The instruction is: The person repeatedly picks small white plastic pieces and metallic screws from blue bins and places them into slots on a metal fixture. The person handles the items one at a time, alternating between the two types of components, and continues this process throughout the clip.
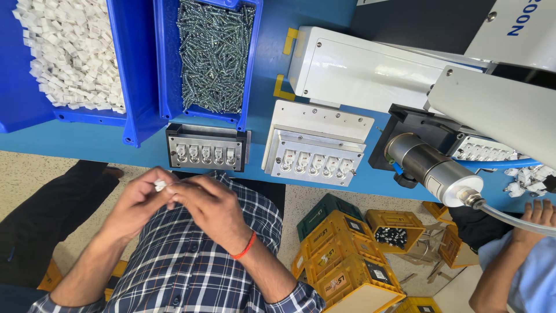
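My left hand (136,203) and my right hand (211,206) meet in front of my chest, below the table edge. Between their fingertips they pinch a small white plastic piece (160,185). Whether a screw is also held there is hidden by the fingers. Just above the hands, a grey metal fixture (205,148) with a row of white pieces seated in it lies at the front of the blue table (104,148). A second, light grey fixture (315,145) with its own row of pieces sits to the right.
A blue bin of white plastic pieces (69,52) and a blue bin of screws (211,55) stand at the back left. A white machine (370,69) and a metal cylinder with a hose (431,168) are at right. Another person's hand (536,217) is lower right. Yellow crates (347,255) sit on the floor.
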